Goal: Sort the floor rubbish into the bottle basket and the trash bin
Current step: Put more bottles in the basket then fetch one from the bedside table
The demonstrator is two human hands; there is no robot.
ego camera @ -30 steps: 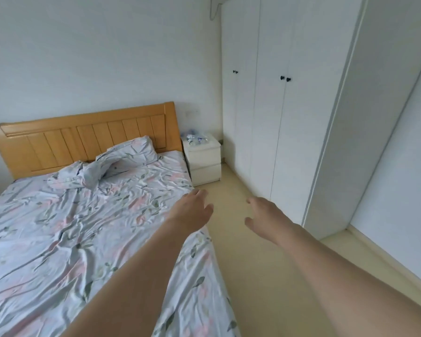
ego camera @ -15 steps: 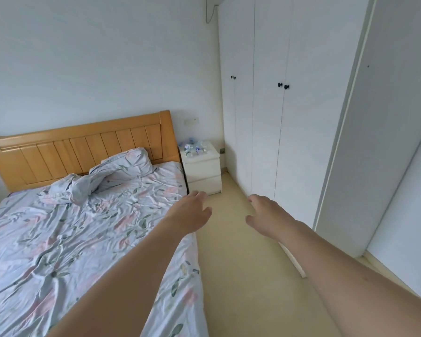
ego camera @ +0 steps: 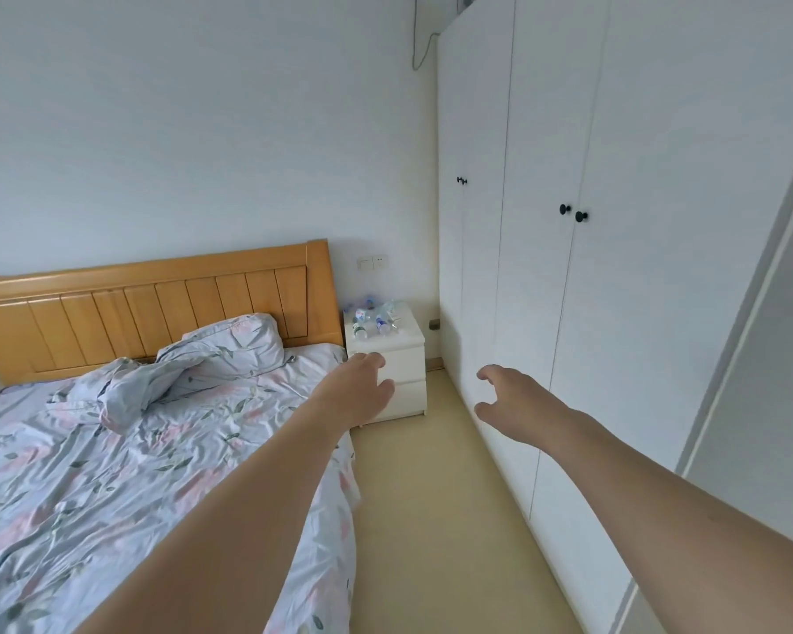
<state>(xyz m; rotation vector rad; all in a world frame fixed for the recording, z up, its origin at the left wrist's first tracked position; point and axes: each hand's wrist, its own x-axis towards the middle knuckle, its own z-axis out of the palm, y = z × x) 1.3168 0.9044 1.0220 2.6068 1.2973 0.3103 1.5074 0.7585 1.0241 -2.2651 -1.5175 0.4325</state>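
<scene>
Flanking empty hands with spread fingers (ego camera: 486, 372): bed (ego camera: 111, 450) left, wardrobe (ego camera: 614, 313) right, bottle-topped nightstand (ego camera: 399, 359) ahead.

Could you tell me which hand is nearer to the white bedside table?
Left. The left hand overlaps the bedside table in view; the right hand is off to its right, by the wardrobe.

Left hand (ego camera: 355, 388), right hand (ego camera: 516, 402) outstretched, empty; bottles (ego camera: 376, 315) on nightstand (ego camera: 401, 359).
</scene>
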